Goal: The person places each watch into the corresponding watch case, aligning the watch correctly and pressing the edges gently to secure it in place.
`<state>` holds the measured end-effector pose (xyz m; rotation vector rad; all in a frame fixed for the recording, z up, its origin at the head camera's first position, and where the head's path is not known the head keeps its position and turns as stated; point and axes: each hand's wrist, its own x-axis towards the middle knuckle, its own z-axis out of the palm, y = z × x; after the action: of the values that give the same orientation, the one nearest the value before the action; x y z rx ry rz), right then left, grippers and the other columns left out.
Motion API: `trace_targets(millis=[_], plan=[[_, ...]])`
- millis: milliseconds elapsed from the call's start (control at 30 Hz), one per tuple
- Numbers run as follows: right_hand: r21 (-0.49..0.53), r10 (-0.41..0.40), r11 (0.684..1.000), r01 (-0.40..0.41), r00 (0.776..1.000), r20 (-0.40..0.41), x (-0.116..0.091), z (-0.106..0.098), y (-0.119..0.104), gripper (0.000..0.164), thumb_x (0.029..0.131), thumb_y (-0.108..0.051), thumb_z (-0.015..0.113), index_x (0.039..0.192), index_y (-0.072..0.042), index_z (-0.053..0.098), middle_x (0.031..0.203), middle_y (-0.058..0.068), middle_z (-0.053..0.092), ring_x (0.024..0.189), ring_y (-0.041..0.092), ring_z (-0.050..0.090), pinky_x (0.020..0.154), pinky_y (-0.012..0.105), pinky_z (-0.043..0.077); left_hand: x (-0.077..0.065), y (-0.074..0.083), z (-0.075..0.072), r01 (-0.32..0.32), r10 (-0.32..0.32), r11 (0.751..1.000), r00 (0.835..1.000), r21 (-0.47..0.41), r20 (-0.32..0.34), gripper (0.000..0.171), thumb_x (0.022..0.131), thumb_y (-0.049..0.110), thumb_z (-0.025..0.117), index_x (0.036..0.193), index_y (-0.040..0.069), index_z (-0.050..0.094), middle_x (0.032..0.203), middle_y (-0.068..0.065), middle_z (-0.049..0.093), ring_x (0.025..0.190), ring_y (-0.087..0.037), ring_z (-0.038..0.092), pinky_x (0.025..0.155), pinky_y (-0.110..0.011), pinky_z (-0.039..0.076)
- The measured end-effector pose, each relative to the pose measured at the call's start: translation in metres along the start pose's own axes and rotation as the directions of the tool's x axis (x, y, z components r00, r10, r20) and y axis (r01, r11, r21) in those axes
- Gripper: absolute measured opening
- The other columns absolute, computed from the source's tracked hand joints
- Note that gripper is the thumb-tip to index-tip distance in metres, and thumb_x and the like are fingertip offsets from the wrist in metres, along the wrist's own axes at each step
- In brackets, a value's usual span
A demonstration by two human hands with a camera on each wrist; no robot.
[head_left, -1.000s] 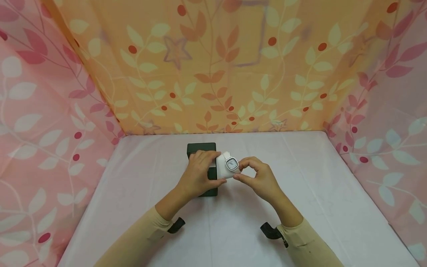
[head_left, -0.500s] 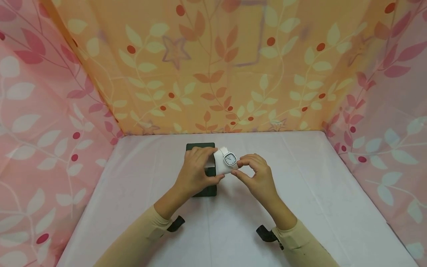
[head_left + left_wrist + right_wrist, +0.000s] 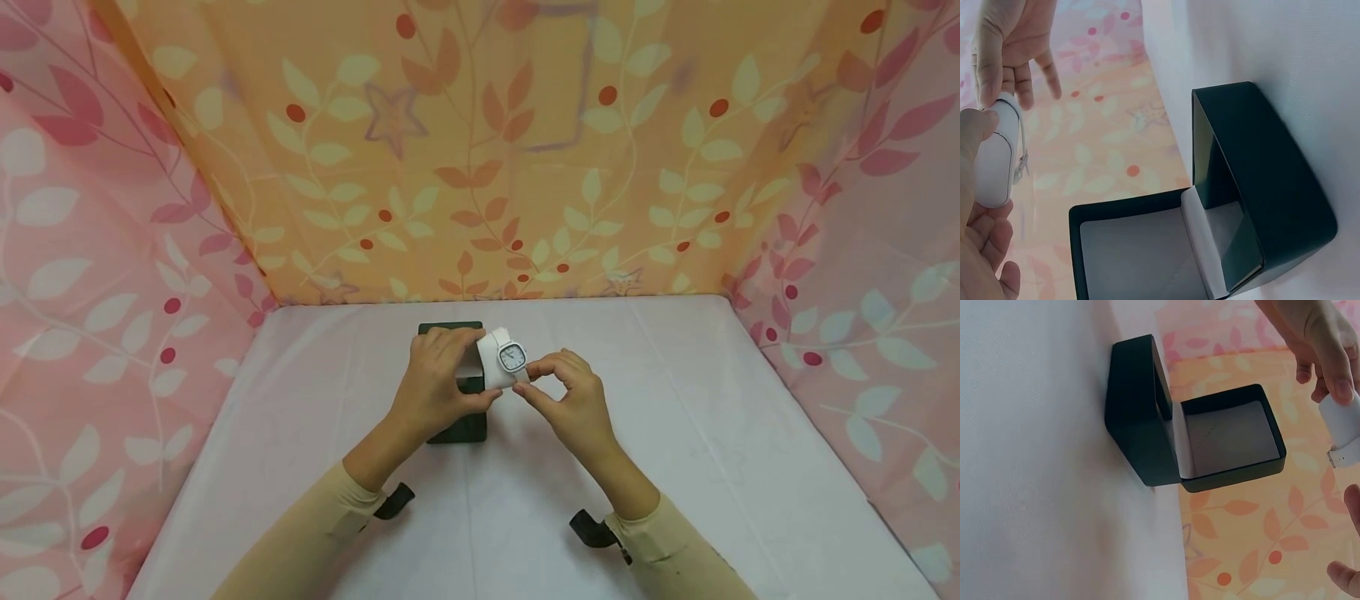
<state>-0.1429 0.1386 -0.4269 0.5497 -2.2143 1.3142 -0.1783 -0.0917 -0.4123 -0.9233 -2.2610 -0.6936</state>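
Observation:
A white wristwatch with a squarish dial is strapped round a white cushion, held up in front of a dark green watch box. My left hand grips the cushion from the left between thumb and fingers. From the right, the thumb and forefinger of my right hand pinch at the watch's lower right edge, by the strap. The strap's buckle shows on the underside in the right wrist view. Behind the left hand, the watch box stands on the table with its lid raised.
A white cloth covers the table. Patterned curtains enclose it at the back and both sides. Black wrist cameras stick out from the sleeves over the table.
Both hands have moved slightly left and up with the watch and cushion, the right hand most. The watch has tilted a little. The green box has stayed put.

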Motion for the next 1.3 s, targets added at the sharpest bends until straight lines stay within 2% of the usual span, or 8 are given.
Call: trace_targets(millis=[267, 433, 633, 1000, 1300], plan=[[0.06, -0.086, 0.995, 0.081, 0.993, 0.077, 0.0, -0.007, 0.01, 0.022, 0.08, -0.011, 0.089, 0.097, -0.016, 0.075, 0.098, -0.004, 0.073, 0.104, 0.017, 0.063, 0.118, 0.041, 0.033, -0.001, 0.0, -0.003, -0.005, 0.005, 1.0, 0.999, -0.016, 0.034, 0.082, 0.07, 0.041, 0.094, 0.135, 0.008, 0.059, 0.13, -0.006, 0.067, 0.111, -0.025, 0.058, 0.09, -0.044, 0.04], [0.1, -0.162, 0.984, 0.149, 0.978, 0.132, 0.003, -0.017, 0.014, 0.026, 0.08, -0.006, 0.088, 0.101, -0.016, 0.077, 0.099, -0.001, 0.074, 0.103, 0.019, 0.064, 0.116, 0.037, 0.037, 0.0, -0.001, -0.006, -0.023, 0.025, 0.999, 0.998, -0.024, 0.059, 0.08, 0.071, 0.041, 0.093, 0.135, 0.008, 0.059, 0.13, -0.005, 0.067, 0.11, -0.024, 0.058, 0.09, -0.043, 0.039], [0.111, -0.17, 0.983, 0.147, 0.958, 0.229, 0.01, -0.032, 0.017, 0.038, 0.08, -0.008, 0.088, 0.114, -0.015, 0.076, 0.113, -0.002, 0.072, 0.115, 0.018, 0.061, 0.104, 0.025, 0.045, -0.002, -0.004, -0.006, -0.069, 0.071, 0.997, 0.994, -0.032, 0.081, 0.083, 0.069, 0.04, 0.095, 0.136, 0.009, 0.058, 0.131, -0.002, 0.065, 0.111, -0.023, 0.058, 0.091, -0.042, 0.038], [0.077, -0.179, 0.984, 0.162, 0.917, 0.357, 0.019, -0.043, 0.022, 0.071, 0.076, -0.021, 0.091, 0.141, -0.021, 0.063, 0.139, -0.007, 0.064, 0.133, 0.017, 0.052, 0.113, 0.03, 0.04, -0.002, -0.004, -0.01, -0.105, 0.113, 0.992, 0.986, -0.076, 0.119, 0.084, 0.067, 0.039, 0.096, 0.136, 0.011, 0.058, 0.128, 0.0, 0.066, 0.113, -0.022, 0.056, 0.093, -0.043, 0.037], [0.075, -0.185, 0.983, 0.169, 0.898, 0.398, 0.021, -0.042, 0.02, 0.085, 0.074, -0.026, 0.093, 0.15, -0.022, 0.054, 0.149, -0.006, 0.056, 0.138, 0.018, 0.048, 0.116, 0.035, 0.036, 0.0, -0.001, -0.012, -0.126, 0.135, 0.989, 0.98, -0.071, 0.145, 0.085, 0.068, 0.042, 0.095, 0.136, 0.011, 0.057, 0.129, -0.002, 0.067, 0.113, -0.021, 0.056, 0.093, -0.044, 0.038]])
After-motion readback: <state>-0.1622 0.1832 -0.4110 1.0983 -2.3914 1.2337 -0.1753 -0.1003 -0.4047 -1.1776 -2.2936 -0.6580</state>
